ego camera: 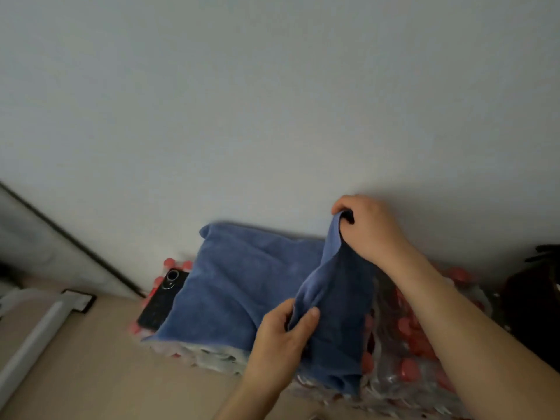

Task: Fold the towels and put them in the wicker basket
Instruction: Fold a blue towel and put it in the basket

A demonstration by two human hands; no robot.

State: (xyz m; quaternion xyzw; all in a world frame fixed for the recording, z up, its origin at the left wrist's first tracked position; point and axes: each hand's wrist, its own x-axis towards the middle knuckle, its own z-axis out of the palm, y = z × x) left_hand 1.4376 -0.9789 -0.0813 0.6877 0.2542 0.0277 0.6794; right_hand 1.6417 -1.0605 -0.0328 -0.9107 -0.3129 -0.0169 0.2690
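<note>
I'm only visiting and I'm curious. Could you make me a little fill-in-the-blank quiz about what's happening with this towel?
1. The towel is ____ in colour.
2. The left hand and the right hand both grip the towel; the higher one is the ____.
3. The phone lying at the towel's left edge is ____.
4. The bottle caps showing beside the towel are ____.

Missing words: blue; right; black; red.
</note>
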